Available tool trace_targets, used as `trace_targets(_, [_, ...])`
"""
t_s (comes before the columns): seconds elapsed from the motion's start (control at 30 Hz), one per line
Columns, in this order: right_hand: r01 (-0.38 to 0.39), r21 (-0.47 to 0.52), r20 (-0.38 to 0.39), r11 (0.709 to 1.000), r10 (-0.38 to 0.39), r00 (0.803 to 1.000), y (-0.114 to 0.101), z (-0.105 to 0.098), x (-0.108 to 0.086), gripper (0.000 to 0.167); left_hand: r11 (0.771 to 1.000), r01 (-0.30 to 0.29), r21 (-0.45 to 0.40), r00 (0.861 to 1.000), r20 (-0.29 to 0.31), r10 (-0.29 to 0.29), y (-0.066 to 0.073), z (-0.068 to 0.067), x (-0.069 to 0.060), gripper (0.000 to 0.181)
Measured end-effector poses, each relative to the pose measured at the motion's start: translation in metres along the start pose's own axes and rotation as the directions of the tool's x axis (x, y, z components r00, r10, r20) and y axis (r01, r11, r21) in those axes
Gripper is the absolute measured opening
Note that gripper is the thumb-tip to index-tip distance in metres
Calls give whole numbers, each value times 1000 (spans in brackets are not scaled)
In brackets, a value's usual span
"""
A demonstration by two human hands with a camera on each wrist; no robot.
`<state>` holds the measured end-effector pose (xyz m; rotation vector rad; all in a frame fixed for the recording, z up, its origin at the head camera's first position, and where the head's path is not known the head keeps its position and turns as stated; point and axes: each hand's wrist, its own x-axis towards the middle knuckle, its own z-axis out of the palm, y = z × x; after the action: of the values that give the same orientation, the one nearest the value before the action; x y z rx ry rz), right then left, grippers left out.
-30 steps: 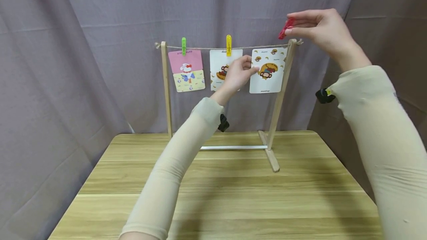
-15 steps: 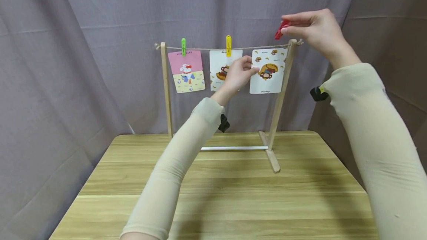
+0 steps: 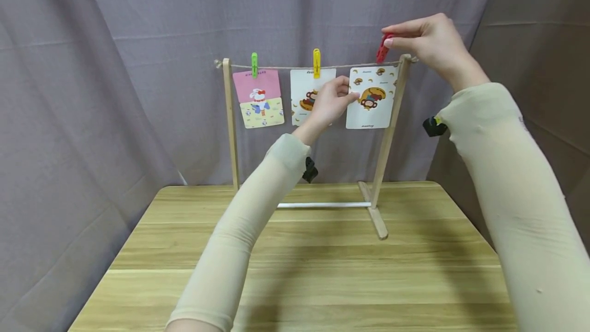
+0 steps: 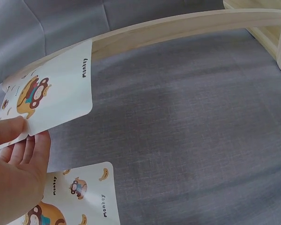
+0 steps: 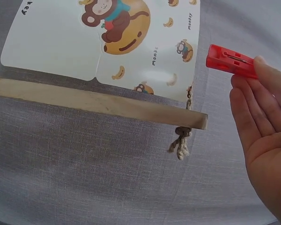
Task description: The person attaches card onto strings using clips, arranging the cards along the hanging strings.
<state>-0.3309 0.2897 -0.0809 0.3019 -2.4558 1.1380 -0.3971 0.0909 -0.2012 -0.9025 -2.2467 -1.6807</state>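
My left hand (image 3: 328,101) pinches the left edge of a white monkey card (image 3: 369,117), thumb in front and fingers behind. The card's top edge lies along the twine (image 3: 343,66) near the right post. Above that card, my right hand (image 3: 438,47) pinches a red clothespin (image 3: 382,51) between thumb and fingers. In the right wrist view the clothespin (image 5: 232,61) points at the card's top edge, with a small gap between them. A yellow clothespin (image 3: 316,63) clips another monkey card (image 3: 299,83), partly hidden by my left hand. A green clothespin (image 3: 254,65) holds a pink and yellow rabbit card (image 3: 272,86).
The twine is tied between two wooden posts; the right post (image 3: 382,160) stands close behind the held card. A white rod (image 3: 322,204) joins the stand low down. The stand sits on a wooden table (image 3: 322,270), with a grey curtain (image 3: 161,65) behind.
My right hand has moved left and slightly down with the red clothespin, which now hangs more upright just above the card. The left hand and its card stay nearly still.
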Motion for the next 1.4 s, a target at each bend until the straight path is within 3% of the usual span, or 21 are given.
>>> trace_targets(0.3, [-10,-83,1,997,10,1000,2,4,3,43,1000,4,-10,1000,21,-4,2,0,1,19])
trace_targets(0.77, [-41,-165,68,985,53,996,1,10,5,50,1000,19,16,1000,17,-19,3,-1,-3,20])
trace_targets(1.4, [-100,-163,99,982,117,988,1,11,3,53,1000,3,-4,1000,-6,-3,1,-1,-1,19])
